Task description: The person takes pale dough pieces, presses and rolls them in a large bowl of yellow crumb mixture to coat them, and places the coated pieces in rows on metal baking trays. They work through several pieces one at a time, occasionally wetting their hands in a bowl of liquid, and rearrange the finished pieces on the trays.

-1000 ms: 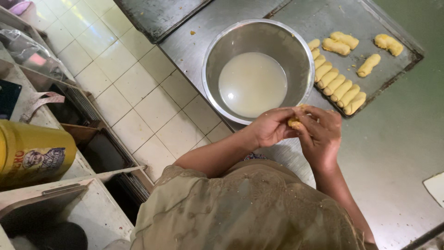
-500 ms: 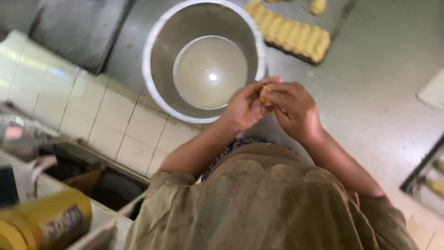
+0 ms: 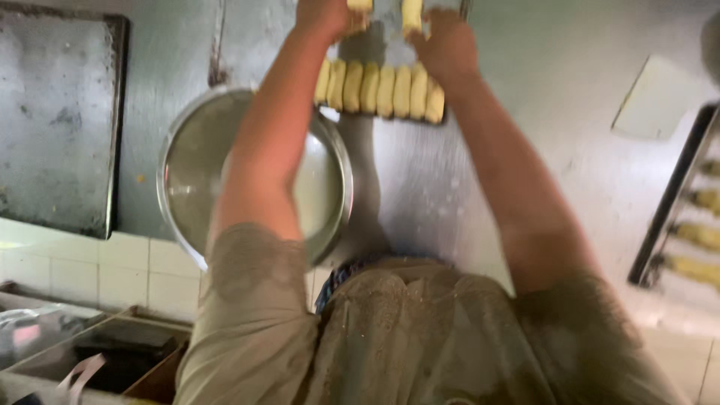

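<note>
Two pale yellow dough pieces are held at the top edge of the frame, one (image 3: 361, 6) pinched in the left hand (image 3: 328, 16), the other (image 3: 412, 13) apparently gripped by the curled fingers of the right hand (image 3: 448, 43), though blur and the frame's edge hide the grip. Just below the hands, a row of shaped dough rolls (image 3: 379, 88) is lined up side by side on a dark baking tray (image 3: 420, 120). A steel mixing bowl (image 3: 184, 161) is seen under the left forearm on the steel worktable (image 3: 547, 90). An empty baking tray (image 3: 56, 120) lies at far left, and a rack of rolls (image 3: 694, 225) at far right.
</note>
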Demonstrator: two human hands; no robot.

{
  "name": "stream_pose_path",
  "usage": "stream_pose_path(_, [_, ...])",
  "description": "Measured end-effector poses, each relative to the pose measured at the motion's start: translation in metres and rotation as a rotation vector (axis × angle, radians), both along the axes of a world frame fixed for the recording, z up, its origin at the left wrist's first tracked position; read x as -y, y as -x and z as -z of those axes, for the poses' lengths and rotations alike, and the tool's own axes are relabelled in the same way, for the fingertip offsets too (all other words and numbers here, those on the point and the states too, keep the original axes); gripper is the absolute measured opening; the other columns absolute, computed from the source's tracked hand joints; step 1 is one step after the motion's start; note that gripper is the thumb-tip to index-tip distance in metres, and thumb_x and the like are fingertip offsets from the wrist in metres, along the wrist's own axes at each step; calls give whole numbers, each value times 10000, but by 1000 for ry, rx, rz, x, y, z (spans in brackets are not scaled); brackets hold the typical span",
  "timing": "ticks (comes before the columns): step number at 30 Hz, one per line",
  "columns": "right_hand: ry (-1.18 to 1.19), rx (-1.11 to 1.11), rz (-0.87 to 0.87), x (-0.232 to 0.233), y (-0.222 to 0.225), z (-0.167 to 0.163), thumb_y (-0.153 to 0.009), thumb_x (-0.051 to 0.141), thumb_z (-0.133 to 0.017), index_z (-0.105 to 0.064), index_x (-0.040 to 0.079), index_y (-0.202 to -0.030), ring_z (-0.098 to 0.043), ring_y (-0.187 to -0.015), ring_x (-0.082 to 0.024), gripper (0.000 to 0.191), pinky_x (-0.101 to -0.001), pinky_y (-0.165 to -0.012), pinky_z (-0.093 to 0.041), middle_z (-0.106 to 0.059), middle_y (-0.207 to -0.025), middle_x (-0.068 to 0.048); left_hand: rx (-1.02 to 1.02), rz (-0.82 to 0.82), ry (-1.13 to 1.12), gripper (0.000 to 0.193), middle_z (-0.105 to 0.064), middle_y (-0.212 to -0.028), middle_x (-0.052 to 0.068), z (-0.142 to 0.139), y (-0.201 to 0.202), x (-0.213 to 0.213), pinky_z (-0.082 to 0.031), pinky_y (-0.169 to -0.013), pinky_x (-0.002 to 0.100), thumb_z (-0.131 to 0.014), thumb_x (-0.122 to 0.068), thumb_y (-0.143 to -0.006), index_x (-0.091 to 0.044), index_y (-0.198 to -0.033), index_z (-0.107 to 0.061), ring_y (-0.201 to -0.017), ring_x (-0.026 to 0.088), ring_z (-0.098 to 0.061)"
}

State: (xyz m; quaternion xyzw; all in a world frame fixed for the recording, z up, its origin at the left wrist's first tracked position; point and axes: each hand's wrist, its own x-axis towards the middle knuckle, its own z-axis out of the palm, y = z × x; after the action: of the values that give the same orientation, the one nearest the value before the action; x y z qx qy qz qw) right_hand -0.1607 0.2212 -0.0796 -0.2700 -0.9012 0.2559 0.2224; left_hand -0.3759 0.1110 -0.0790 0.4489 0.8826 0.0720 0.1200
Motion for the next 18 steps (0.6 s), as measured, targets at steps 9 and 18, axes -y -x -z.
stream_pose_path(9, [13,335,-97,4,63,19,-826,251,-776,-554,31,-1317,-575,-1195,-444,582,-515,-1004,-478,-596,-1274,-238,36,192,207,899,-488,-1463,220,22,21,-32,-469,-1007,552,-1015,-467,-444,-174,-1231,-693,-1287,444,-492])
stream_pose_path(18, [-355,218,-279,-82,91,21,-923,215,-756,-576,158,-1427,-503,-1324,-477,539,-541,-1112,-418,-563,-1459,-250,44,321,23,775,-565,-1271,144,56,11,-17,-510,-866,536,-915,-373,-638,-151,-1300,-577,-1148,404,-545])
